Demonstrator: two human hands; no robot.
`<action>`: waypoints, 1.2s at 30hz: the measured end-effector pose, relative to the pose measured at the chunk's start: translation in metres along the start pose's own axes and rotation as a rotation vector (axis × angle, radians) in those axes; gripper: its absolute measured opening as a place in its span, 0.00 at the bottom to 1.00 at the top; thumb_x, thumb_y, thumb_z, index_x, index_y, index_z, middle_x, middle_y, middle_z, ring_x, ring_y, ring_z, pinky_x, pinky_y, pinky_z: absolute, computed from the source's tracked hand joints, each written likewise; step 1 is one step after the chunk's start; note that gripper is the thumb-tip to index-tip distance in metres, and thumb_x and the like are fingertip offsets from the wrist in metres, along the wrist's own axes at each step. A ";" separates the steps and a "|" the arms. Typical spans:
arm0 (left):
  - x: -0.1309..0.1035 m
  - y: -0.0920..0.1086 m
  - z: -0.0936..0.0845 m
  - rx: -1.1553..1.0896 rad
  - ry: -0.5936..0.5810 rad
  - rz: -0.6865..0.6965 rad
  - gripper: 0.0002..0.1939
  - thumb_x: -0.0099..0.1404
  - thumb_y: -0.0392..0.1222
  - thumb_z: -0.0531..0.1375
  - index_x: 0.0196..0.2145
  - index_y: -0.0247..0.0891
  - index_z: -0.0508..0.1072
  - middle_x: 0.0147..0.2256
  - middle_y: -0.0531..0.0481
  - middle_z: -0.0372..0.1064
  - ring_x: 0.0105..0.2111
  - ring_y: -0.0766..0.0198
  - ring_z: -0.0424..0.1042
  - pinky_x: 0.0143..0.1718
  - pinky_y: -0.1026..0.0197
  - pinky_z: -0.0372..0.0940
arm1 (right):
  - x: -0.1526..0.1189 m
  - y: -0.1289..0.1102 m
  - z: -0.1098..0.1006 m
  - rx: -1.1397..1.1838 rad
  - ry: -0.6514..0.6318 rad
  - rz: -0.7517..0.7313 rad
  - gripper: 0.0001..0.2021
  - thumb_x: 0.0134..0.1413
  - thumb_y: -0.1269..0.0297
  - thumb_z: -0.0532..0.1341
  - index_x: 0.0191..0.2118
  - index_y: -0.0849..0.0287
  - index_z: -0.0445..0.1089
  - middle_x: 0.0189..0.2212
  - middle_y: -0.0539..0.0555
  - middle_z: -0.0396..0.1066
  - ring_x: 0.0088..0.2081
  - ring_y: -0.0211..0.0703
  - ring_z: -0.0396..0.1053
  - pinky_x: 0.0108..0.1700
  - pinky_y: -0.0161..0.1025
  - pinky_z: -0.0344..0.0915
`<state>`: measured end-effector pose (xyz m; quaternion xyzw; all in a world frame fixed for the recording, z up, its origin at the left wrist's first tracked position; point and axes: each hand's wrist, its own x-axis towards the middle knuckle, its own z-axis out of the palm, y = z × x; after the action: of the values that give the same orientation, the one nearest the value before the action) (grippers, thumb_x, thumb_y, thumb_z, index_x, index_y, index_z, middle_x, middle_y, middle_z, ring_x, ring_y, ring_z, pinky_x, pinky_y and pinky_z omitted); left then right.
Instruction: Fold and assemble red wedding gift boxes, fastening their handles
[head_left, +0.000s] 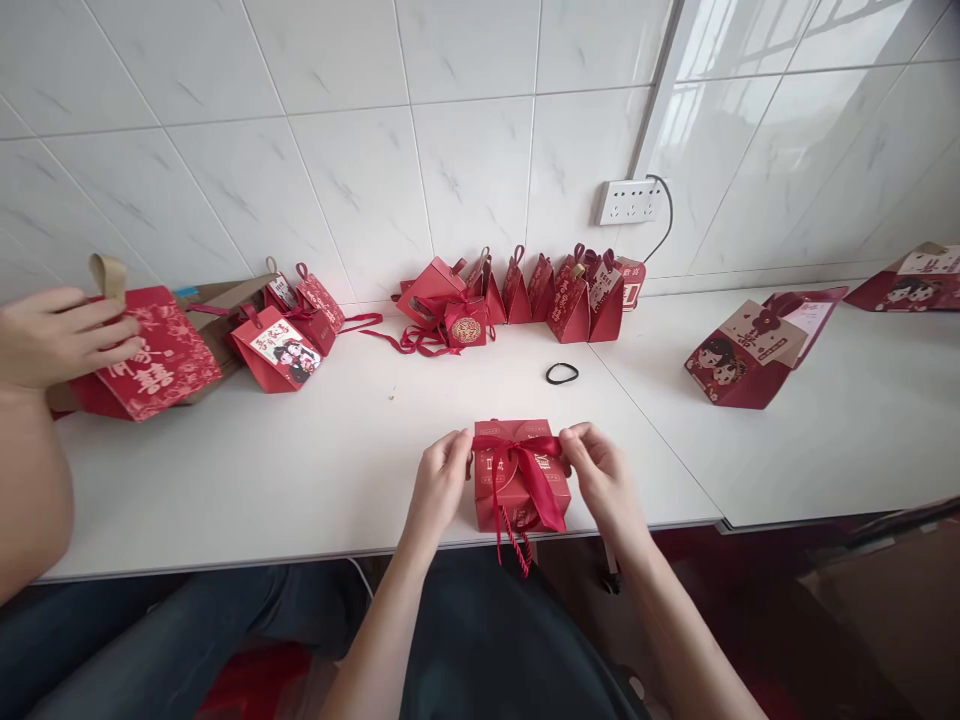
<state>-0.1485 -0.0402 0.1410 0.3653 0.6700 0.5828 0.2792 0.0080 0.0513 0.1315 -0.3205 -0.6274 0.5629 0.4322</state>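
In front of me at the table's near edge sits a red gift box (491,510) with gold printing. A red ribbon (541,488) is tied in a bow on its top, its tails hanging over the front. My left hand (444,478) pinches the bow's left loop between thumb and fingers. On the other side my right hand (598,470) pinches the right loop, so the bow is stretched sideways. A twisted red cord (514,540) dangles from the box's front, past the table edge.
Several small red gift boxes (517,290) stand along the tiled wall, near loose ribbon (409,340). A black hair tie (562,373) lies ahead. At left, a co-worker's hand (67,335) touches a larger red box (161,360). Another box (739,365) stands at right, below a wall socket (634,202).
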 end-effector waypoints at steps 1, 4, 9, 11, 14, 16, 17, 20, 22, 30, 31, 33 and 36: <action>0.001 0.000 -0.003 0.001 -0.011 -0.009 0.21 0.64 0.56 0.52 0.21 0.40 0.55 0.21 0.56 0.51 0.22 0.67 0.55 0.25 0.64 0.54 | -0.003 -0.005 -0.004 -0.070 0.030 -0.079 0.17 0.57 0.47 0.58 0.28 0.56 0.61 0.22 0.48 0.60 0.26 0.38 0.59 0.29 0.36 0.60; 0.003 0.004 -0.009 -0.004 -0.039 -0.034 0.20 0.62 0.58 0.54 0.25 0.39 0.61 0.24 0.55 0.60 0.25 0.66 0.62 0.28 0.63 0.60 | -0.015 -0.025 -0.007 -0.298 -0.017 -0.387 0.06 0.62 0.61 0.55 0.37 0.55 0.67 0.33 0.53 0.66 0.37 0.43 0.66 0.40 0.41 0.66; 0.006 0.013 -0.010 -0.056 -0.032 -0.029 0.12 0.56 0.47 0.60 0.35 0.39 0.68 0.31 0.53 0.67 0.30 0.65 0.68 0.32 0.63 0.64 | -0.020 -0.044 0.014 -0.662 -0.246 -0.688 0.18 0.59 0.76 0.51 0.52 0.56 0.66 0.48 0.61 0.64 0.50 0.51 0.65 0.49 0.50 0.66; 0.006 0.014 -0.010 -0.057 -0.030 0.005 0.14 0.55 0.44 0.60 0.40 0.39 0.69 0.34 0.51 0.68 0.33 0.63 0.69 0.35 0.63 0.65 | -0.014 -0.043 0.022 -0.767 -0.269 -0.727 0.18 0.59 0.78 0.51 0.52 0.58 0.66 0.49 0.61 0.66 0.49 0.51 0.66 0.50 0.52 0.65; 0.005 0.013 -0.011 -0.011 -0.057 0.020 0.12 0.57 0.45 0.60 0.38 0.37 0.72 0.34 0.49 0.70 0.34 0.62 0.70 0.35 0.62 0.65 | -0.006 -0.038 0.029 -0.827 -0.241 -0.787 0.12 0.59 0.78 0.52 0.41 0.59 0.70 0.41 0.58 0.70 0.41 0.46 0.69 0.48 0.50 0.64; 0.005 0.013 -0.010 0.000 -0.036 -0.005 0.13 0.57 0.48 0.60 0.35 0.37 0.71 0.32 0.49 0.70 0.31 0.62 0.70 0.32 0.63 0.63 | -0.005 -0.035 0.030 -0.779 -0.153 -0.849 0.09 0.59 0.78 0.54 0.37 0.59 0.68 0.35 0.54 0.71 0.36 0.43 0.68 0.45 0.47 0.64; 0.005 0.012 -0.010 -0.005 -0.014 -0.011 0.13 0.57 0.49 0.60 0.35 0.37 0.71 0.31 0.50 0.70 0.30 0.63 0.69 0.31 0.63 0.63 | -0.006 -0.033 0.030 -0.735 -0.092 -0.878 0.07 0.59 0.77 0.55 0.36 0.59 0.68 0.33 0.53 0.71 0.35 0.42 0.68 0.43 0.45 0.64; 0.005 0.011 -0.007 -0.012 0.029 0.017 0.13 0.57 0.50 0.60 0.34 0.38 0.70 0.31 0.51 0.69 0.31 0.64 0.68 0.33 0.64 0.62 | -0.017 -0.032 0.033 -0.597 0.026 -0.943 0.05 0.58 0.75 0.58 0.35 0.58 0.65 0.31 0.53 0.70 0.33 0.41 0.67 0.39 0.42 0.63; 0.005 0.010 -0.004 0.002 0.045 0.030 0.12 0.57 0.48 0.60 0.34 0.37 0.70 0.31 0.52 0.69 0.31 0.65 0.68 0.32 0.64 0.62 | -0.029 -0.033 0.036 -0.549 -0.008 -0.995 0.05 0.58 0.76 0.59 0.34 0.58 0.65 0.30 0.52 0.69 0.32 0.40 0.67 0.39 0.42 0.63; 0.005 0.014 -0.006 -0.023 0.075 0.054 0.07 0.58 0.43 0.59 0.32 0.37 0.69 0.29 0.53 0.69 0.30 0.68 0.67 0.32 0.67 0.61 | -0.050 -0.033 0.013 -0.086 -0.360 -1.011 0.10 0.65 0.63 0.53 0.33 0.59 0.65 0.26 0.52 0.65 0.29 0.39 0.66 0.34 0.40 0.67; 0.005 0.015 -0.007 -0.042 0.062 0.062 0.07 0.58 0.44 0.59 0.32 0.37 0.69 0.29 0.53 0.69 0.30 0.68 0.67 0.32 0.67 0.61 | -0.043 -0.030 0.005 -0.072 -0.271 -0.945 0.07 0.64 0.62 0.54 0.37 0.58 0.66 0.29 0.53 0.65 0.33 0.41 0.67 0.35 0.41 0.68; 0.004 0.019 -0.010 -0.101 0.033 0.072 0.08 0.58 0.43 0.61 0.32 0.37 0.69 0.29 0.54 0.68 0.30 0.70 0.67 0.32 0.69 0.61 | -0.024 -0.021 -0.010 -0.201 -0.125 -0.769 0.16 0.58 0.55 0.62 0.48 0.56 0.64 0.41 0.57 0.66 0.45 0.48 0.67 0.45 0.47 0.69; 0.004 0.025 -0.012 -0.219 -0.071 0.050 0.10 0.56 0.42 0.63 0.33 0.37 0.68 0.29 0.56 0.68 0.22 0.75 0.64 0.24 0.72 0.58 | -0.002 -0.004 -0.019 -0.346 -0.243 -0.511 0.44 0.44 0.43 0.68 0.62 0.51 0.49 0.59 0.63 0.54 0.61 0.59 0.56 0.58 0.59 0.62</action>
<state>-0.1563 -0.0428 0.1678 0.3699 0.5826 0.6459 0.3263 0.0267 0.0572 0.1346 -0.1519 -0.8209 0.3555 0.4204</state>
